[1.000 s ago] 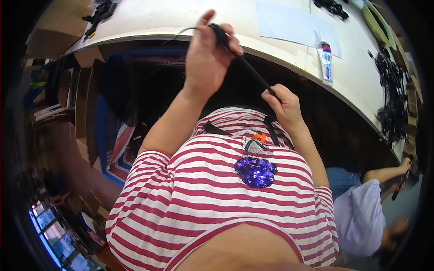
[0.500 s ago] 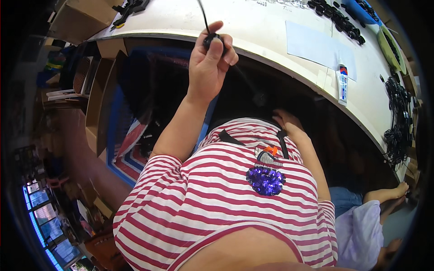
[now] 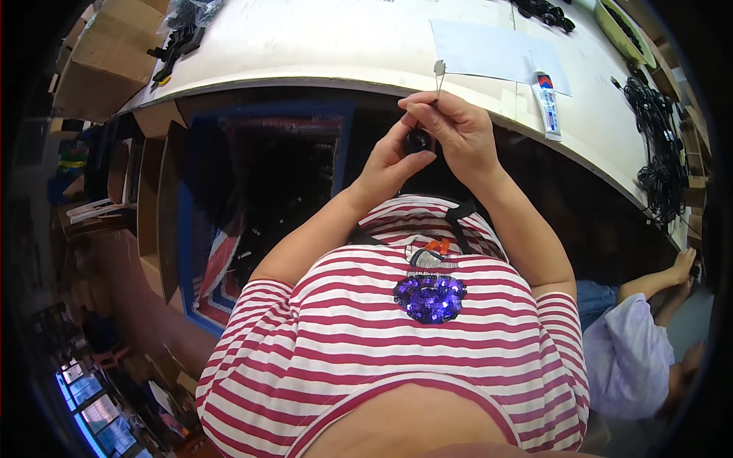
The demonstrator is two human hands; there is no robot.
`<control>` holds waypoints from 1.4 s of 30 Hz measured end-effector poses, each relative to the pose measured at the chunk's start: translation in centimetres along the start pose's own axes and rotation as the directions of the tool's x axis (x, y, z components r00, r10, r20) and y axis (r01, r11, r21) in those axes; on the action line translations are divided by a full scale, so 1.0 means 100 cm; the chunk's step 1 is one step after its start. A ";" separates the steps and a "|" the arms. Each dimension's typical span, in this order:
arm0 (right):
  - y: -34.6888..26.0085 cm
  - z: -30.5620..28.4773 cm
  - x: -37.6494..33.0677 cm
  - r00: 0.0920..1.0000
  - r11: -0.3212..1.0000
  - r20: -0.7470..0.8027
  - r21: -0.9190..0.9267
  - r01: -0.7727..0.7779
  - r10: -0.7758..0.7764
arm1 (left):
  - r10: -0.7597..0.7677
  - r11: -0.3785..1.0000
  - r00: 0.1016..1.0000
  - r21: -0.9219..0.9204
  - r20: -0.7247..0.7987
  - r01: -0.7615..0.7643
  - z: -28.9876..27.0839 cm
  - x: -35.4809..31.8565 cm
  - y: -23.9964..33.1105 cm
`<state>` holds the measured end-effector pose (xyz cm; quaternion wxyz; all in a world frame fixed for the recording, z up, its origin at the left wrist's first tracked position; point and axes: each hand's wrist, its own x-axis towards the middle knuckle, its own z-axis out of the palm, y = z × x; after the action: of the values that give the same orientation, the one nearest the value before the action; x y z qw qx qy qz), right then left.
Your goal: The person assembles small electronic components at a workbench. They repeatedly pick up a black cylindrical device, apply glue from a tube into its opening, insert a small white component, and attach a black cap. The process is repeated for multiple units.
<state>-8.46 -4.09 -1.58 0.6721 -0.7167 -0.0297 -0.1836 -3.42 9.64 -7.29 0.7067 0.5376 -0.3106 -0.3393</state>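
My left hand [image 3: 388, 169] is closed around a small round glossy black part [image 3: 418, 140], held out over the dark gap in front of the table edge. Right beside it, my right hand [image 3: 464, 136] has its thumb and fingertips pinched together just above the part. From that pinch stands a thin wire loop topped by a flat silver disc, which looks like a needle threader [image 3: 439, 69]. The two hands touch or nearly touch. Where the wire's lower end meets the black part is hidden by my fingers.
A white table [image 3: 305, 57] curves ahead, with a pale paper sheet [image 3: 485, 57], a glue-like tube [image 3: 547, 107], black cables [image 3: 653, 145] and a green bowl [image 3: 626, 30]. A cardboard box [image 3: 114, 57] stands left. Another person [image 3: 630, 359] sits at the right.
My right hand has come up from beside my waist to meet the left. The left hand has lowered toward me with the black part. The silver disc and wire now show; the view has shifted.
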 end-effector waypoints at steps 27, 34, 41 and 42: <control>-0.002 -0.021 0.013 0.923 0.888 0.297 -0.450 -0.091 0.245 | -0.330 0.933 0.940 0.122 -0.085 0.339 -0.056 0.014 0.060; -0.004 -0.025 0.016 0.833 0.850 0.349 -0.469 -0.241 0.429 | -0.364 0.893 0.929 0.258 -0.071 0.370 -0.053 0.004 0.055; 0.000 -0.017 0.018 0.816 0.831 0.371 -0.511 -0.220 0.444 | -0.340 0.887 0.936 0.299 -0.092 0.351 -0.051 0.002 0.054; -0.001 -0.017 0.017 0.819 0.829 0.365 -0.515 -0.217 0.442 | -0.341 0.876 0.936 0.331 -0.087 0.350 -0.051 0.002 0.053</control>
<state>-7.28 -6.04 -0.97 0.4811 -0.8687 -0.0200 0.1163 1.51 13.30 -3.34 0.5349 0.7029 -0.2545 -0.3937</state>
